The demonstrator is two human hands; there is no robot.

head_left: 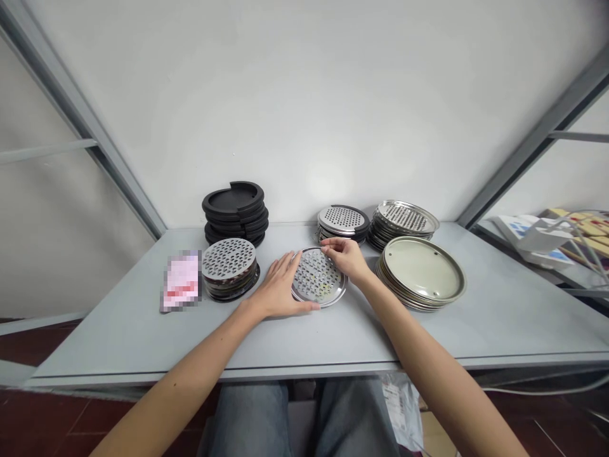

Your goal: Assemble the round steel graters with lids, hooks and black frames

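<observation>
A round metal grater disc (316, 279) with raised teeth and a smooth shiny rim lies at the middle of the table. Around its left edge my left hand (280, 289) holds it, thumb at the near rim and fingers at the far left. My right hand (346, 257) is closed in a pinch at the disc's far rim; whether a small part sits between those fingertips I cannot make out. To the left stands a stack of grater inserts (229, 260). Behind the disc is a pile topped by a perforated metal disc (340, 219) with a black edge.
Black rings (233, 198) are stacked at the back left, near a blurred pink card (181, 279). At the right stand shiny rimmed grater discs (404, 217) and cream-coloured round trays (423, 270). Grey metal frame bars (118, 165) flank the grey table (314, 346). A white wall rises behind.
</observation>
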